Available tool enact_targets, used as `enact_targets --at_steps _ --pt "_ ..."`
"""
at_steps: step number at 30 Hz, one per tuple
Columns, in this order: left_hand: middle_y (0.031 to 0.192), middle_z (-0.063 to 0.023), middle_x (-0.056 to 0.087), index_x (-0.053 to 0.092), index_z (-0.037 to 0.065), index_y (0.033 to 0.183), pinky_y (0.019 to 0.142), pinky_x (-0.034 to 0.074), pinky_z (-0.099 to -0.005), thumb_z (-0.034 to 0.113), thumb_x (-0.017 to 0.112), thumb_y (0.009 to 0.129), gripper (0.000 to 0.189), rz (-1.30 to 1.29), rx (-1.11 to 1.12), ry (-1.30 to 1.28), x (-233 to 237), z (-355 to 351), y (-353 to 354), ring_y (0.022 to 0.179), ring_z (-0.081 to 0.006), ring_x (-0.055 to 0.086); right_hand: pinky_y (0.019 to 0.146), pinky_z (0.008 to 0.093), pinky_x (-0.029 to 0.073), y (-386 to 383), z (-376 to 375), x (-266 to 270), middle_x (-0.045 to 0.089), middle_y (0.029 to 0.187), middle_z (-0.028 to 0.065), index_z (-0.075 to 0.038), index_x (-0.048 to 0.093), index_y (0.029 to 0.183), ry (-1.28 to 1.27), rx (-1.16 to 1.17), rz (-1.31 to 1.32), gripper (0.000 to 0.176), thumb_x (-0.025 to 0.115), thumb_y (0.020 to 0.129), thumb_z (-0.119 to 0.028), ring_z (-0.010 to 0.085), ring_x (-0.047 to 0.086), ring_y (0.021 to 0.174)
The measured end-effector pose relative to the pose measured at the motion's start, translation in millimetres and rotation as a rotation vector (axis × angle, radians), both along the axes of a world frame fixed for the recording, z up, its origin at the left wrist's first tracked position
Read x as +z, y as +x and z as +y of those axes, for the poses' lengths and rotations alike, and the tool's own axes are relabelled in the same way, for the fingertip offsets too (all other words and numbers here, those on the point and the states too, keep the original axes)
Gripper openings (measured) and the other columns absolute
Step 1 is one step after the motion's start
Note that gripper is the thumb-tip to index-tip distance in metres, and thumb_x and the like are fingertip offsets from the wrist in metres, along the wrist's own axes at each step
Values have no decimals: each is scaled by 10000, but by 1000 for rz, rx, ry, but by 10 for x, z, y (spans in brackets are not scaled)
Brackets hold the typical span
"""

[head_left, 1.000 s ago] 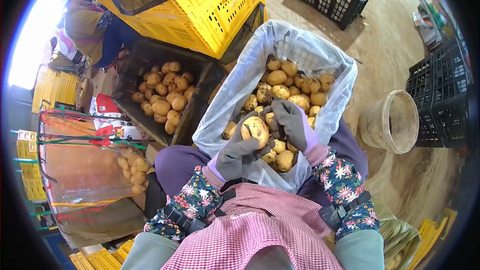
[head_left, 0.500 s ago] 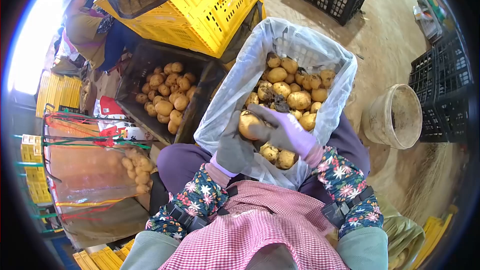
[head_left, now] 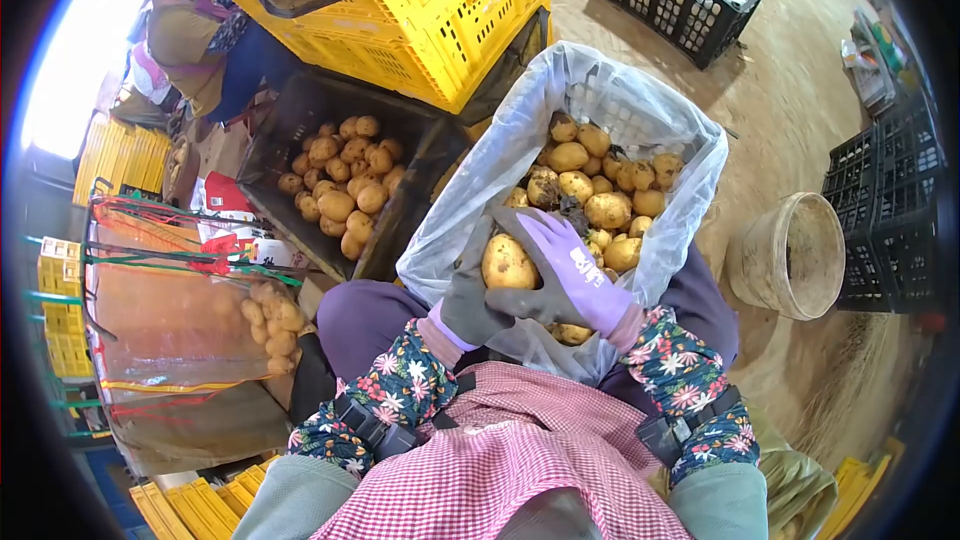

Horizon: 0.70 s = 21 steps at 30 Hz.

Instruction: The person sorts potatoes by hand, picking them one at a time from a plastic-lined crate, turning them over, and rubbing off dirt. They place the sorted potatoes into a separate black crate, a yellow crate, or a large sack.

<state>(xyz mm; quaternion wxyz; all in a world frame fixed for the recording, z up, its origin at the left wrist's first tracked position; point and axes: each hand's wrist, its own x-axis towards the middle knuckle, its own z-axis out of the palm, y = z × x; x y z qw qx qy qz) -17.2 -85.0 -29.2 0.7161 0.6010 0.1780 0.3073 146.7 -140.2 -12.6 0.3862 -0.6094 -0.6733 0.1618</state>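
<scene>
Both hands are closed around one large potato, held just above the near end of a crate lined with a clear plastic bag. The left hand, in a grey glove with a lilac cuff, cups the potato from below and from the left. The right hand, in a purple-backed glove, wraps over its right side with the fingers spread across the top. A short white print sits on the back of the right glove, too small to read.

Under the hands the lined crate is heaped with more potatoes. To its left a black crate holds a second lot of potatoes, and a yellow crate stands behind it. Red-and-white packaging lies beside the black crate; its print cannot be made out. Further left a clear sack with red and green cords holds a few potatoes. A pale bucket stands on the dirt floor to the right, near stacked black crates. Another person sits at the upper left.
</scene>
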Motion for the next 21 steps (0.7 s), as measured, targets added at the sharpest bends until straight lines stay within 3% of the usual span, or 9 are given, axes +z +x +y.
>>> enact_targets --at_steps 2,4,7,12,15,17,18,20,21 --pt "1315 -165 475 178 50 1471 981 469 -359 -102 816 584 1103 293 -3 142 23 33 -36 1182 -237 533 932 469 392 24 2 76 592 1078 189 -52 562 1159 101 -21 -18 555 688 748 -403 356 538 1065" --pt "1225 -164 545 318 26 1402 905 517 -341 124 788 742 816 301 53 368 114 36 77 1091 -255 595 860 448 428 138 30 47 625 901 151 -85 614 1013 10 10 219 319 664 758 -271 346 583 932" --pt "1005 -119 646 530 44 1205 722 568 -305 387 623 878 482 13 182 -996 242 256 115 862 -191 661 639 352 483 253 68 -235 670 894 110 -58 643 1002 100 -190 541 184 578 832 -33 249 596 699" --pt "1061 -138 633 521 38 1142 810 566 -365 433 592 891 474 -174 641 -678 241 1363 -427 980 -261 635 821 242 477 668 51 -60 669 996 94 33 590 1164 -64 -577 892 259 497 976 -119 123 607 888" --pt "1160 -156 608 469 28 1231 999 450 -393 355 556 926 456 -228 760 -1176 146 1614 -603 1060 -279 603 653 241 493 648 106 -126 688 913 83 18 581 1171 -364 -541 837 258 524 956 -112 104 602 708" --pt "1220 -170 569 456 20 1239 1004 443 -415 360 537 940 460 207 323 450 -129 1500 -449 1078 -292 589 701 303 520 615 161 -651 692 955 131 -29 579 1183 -497 -407 448 319 597 898 -171 212 658 757" --pt "1220 -170 569 456 20 1239 1004 443 -415 360 537 940 460 197 333 429 -38 1406 -287 1078 -292 589 731 328 525 629 163 -850 686 995 149 -49 576 1190 -551 -300 88 339 602 874 -170 258 671 802" --pt "1232 -172 551 460 13 1232 964 476 -399 385 515 953 468 -161 351 -916 297 1259 40 1057 -288 596 803 375 514 511 193 -945 655 1069 166 -96 560 1216 -558 -100 -404 420 600 799 -126 305 650 927" --pt "1203 -172 560 458 13 1233 927 497 -383 390 506 959 469 -130 318 -932 185 1256 62 1039 -282 603 835 393 489 437 248 -1027 646 1041 130 -104 556 1213 -576 -62 -550 453 577 761 -100 287 623 985"
